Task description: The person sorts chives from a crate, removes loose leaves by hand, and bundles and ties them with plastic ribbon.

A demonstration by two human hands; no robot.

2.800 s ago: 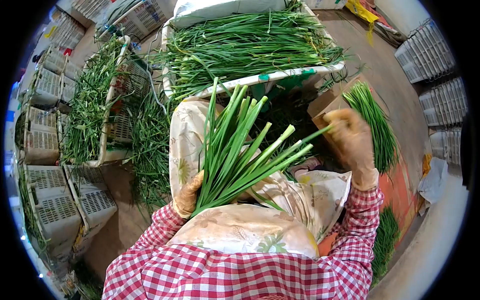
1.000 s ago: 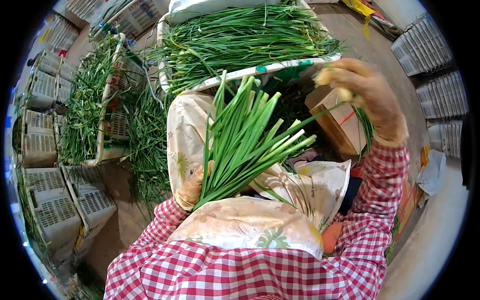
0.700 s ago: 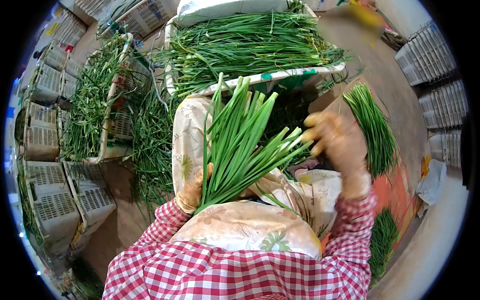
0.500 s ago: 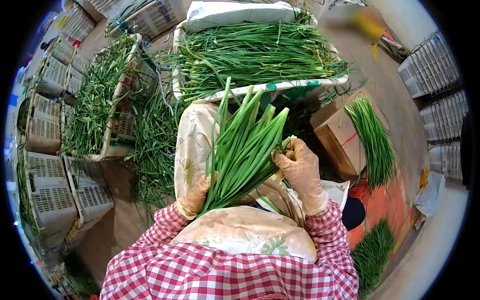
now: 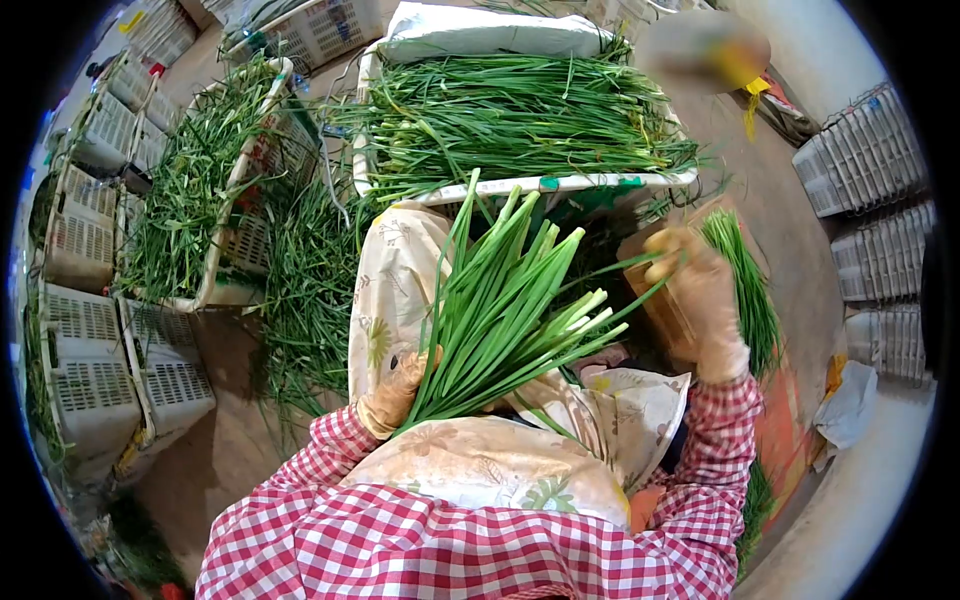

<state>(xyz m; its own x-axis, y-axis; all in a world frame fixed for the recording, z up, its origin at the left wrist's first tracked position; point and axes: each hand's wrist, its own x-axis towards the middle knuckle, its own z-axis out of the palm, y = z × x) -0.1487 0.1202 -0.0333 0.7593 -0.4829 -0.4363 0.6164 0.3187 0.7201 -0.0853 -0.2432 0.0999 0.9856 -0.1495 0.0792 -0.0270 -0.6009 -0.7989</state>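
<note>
- The left hand, gloved, is clamped around the lower part of a bunch of long green leaves; the thumb lies along its left side.
- The bunch is over the lap, tilted, with its pale cut ends fanned upward and to the right.
- The right hand, also gloved, is raised to the right of the bunch, its fingertips pinched together on a single blade that slants out from near the bunch.
- A stained, flower-printed apron covers the lap below the bunch; both sleeves are red-and-white check.
- Just beyond the knees stands a white crate filled with greens laid crosswise, a white roll along its far edge.
- To the left, another crate brims with tangled leaves, and a heap lies beside it.
- Behind the right hand are a cardboard box and a neat bundle.
- Stacked crates line the right wall, near a plastic bag on the brown floor.
</note>
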